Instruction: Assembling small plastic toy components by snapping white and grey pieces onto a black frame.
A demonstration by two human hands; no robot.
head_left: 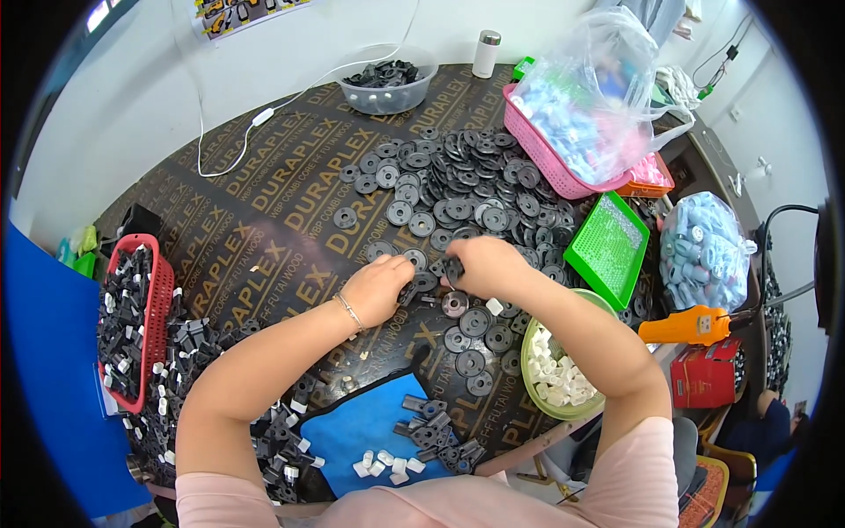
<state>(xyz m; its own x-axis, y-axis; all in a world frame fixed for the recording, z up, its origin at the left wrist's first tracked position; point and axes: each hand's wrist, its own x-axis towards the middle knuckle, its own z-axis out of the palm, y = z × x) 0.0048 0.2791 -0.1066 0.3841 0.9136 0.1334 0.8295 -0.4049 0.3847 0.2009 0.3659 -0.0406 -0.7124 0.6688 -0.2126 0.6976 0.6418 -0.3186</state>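
My left hand point(377, 289) is closed over the dark wooden table. Its fingers curl at the edge of the black round discs point(398, 212), and what they hold is hidden beneath them. My right hand point(488, 267) pinches a small black plastic part point(452, 271) a little to the right of it. Several discs lie loose around both hands, with a larger pile point(475, 176) beyond. One small white plastic piece point(494, 306) lies just below my right hand. Under my right forearm stands a light green bowl point(528, 374) of white pieces.
A blue mat point(352, 431) near me carries black parts point(433, 431) and white pieces point(378, 463). Black-and-white assemblies heap around the red basket point(160, 299) at left. Far off are a clear bowl point(387, 99), white bottle point(486, 55), pink basket point(537, 145), green tray point(609, 246); an orange tool point(687, 326) hangs right.
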